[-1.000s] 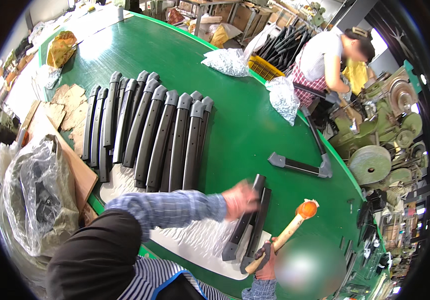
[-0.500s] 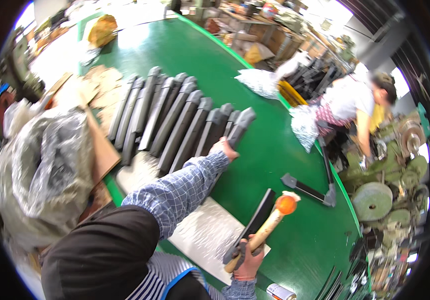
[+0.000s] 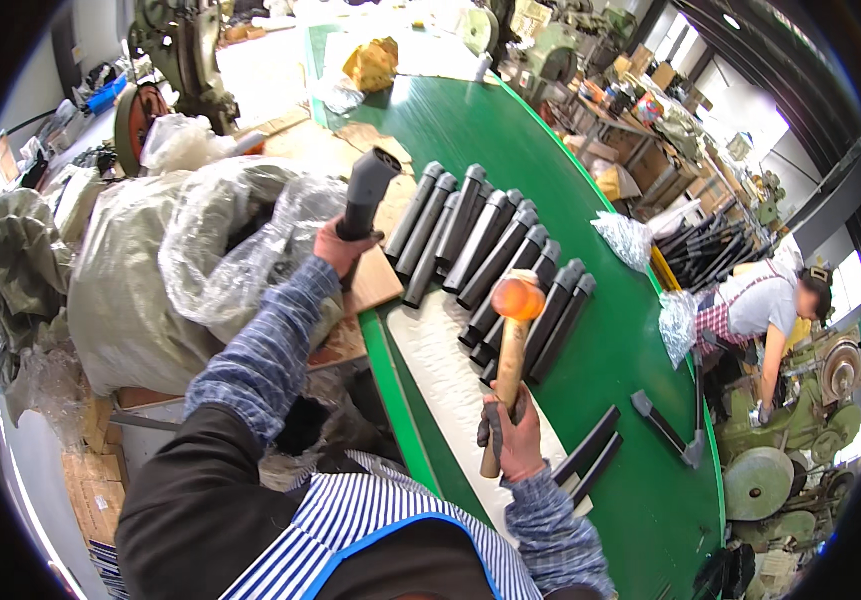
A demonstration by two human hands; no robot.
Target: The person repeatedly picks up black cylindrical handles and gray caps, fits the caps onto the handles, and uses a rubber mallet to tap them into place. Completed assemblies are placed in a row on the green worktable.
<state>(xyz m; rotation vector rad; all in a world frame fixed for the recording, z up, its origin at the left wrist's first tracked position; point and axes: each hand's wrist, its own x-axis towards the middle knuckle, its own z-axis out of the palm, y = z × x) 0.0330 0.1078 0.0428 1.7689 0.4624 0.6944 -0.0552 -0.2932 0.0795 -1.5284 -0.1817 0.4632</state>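
In the head view, a worker's left hand (image 3: 347, 246) closes around a black bar with a grey end piece (image 3: 373, 180), raised beside a plastic-wrapped sack (image 3: 141, 280). The right hand (image 3: 517, 440) wraps the wooden handle of an orange-headed mallet (image 3: 512, 365), held upright over the green tabletop (image 3: 611, 335), where a row of similar bars (image 3: 501, 264) lies. Good handling likely calls for a firm grip on the bar, its end clear of the sack, and the mallet head away from the fingers. The left palm and sleeve hide most of the bar's lower length; the left fingertips are hard to make out.
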